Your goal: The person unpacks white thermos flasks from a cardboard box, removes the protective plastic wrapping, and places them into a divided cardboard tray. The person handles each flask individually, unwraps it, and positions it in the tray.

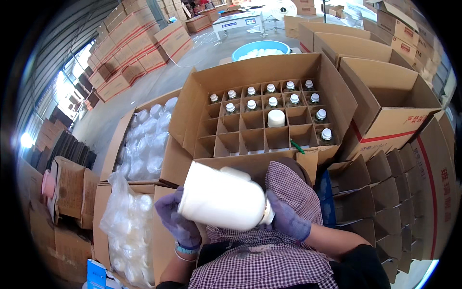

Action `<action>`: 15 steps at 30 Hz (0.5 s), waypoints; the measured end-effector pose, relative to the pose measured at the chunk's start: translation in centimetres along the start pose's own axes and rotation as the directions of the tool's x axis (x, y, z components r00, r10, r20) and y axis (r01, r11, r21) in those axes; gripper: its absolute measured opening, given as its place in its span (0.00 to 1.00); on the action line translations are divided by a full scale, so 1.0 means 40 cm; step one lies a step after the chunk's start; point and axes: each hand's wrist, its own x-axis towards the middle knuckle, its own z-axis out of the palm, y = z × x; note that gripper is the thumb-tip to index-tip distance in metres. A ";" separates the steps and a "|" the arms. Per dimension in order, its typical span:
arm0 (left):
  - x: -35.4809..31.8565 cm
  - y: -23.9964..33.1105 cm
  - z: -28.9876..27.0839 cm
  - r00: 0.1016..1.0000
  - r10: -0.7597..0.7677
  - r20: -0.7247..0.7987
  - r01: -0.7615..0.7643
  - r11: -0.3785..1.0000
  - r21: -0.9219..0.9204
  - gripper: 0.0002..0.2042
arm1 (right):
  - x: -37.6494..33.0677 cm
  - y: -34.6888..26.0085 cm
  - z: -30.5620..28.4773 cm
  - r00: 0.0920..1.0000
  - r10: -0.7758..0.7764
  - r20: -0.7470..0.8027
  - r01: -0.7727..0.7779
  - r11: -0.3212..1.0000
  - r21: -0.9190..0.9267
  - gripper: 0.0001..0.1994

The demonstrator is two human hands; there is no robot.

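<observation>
Tilted across my lap is a large white bottle-shaped container [224, 198], wide at its left end and narrowing to a neck on the right. My left hand [179, 219], in a purple-grey glove, is closed round the wide end. The gloved right hand [288, 216] grips the neck end, with its fingers partly hidden. Just beyond stands an open cardboard box [260, 72] with a grid of dividers. Several clear bottles with white caps [251, 104] fill its far and right cells. One larger white cap [276, 118] shows in a middle cell, and a green tool [297, 146] lies by the near edge.
To the left, two cartons hold plastic-wrapped clear items [147, 137] and bagged whitish items [132, 241]. On the right are open cartons [385, 91] and loose cardboard dividers [370, 192]. A blue tub of white pieces [261, 49] stands behind the box. Stacked boxes [130, 48] rise farther back.
</observation>
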 end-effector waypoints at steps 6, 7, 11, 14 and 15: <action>0.038 -0.101 0.054 0.959 -0.140 0.245 0.082 0.970 0.231 0.24 | 0.045 -0.076 -0.113 0.639 -0.767 0.049 0.565 0.426 -0.706 0.43; 0.038 -0.099 0.085 0.964 -0.185 0.192 0.154 0.974 0.163 0.26 | 0.043 -0.062 -0.108 0.757 -0.641 -0.128 0.485 0.682 -0.548 0.44; 0.019 -0.061 0.171 0.991 -0.130 0.000 0.130 0.991 0.021 0.24 | 0.036 0.003 -0.124 0.949 0.074 -0.305 -0.006 0.976 0.218 0.46; 0.012 -0.119 0.189 0.988 0.051 0.144 -0.056 0.998 0.029 0.29 | -0.005 -0.073 -0.207 0.947 0.183 -0.263 -0.130 0.970 0.207 0.38; 0.028 -0.115 0.213 0.981 0.028 0.191 -0.034 0.999 0.025 0.28 | -0.021 -0.115 -0.231 0.945 0.152 -0.290 -0.121 0.985 0.121 0.34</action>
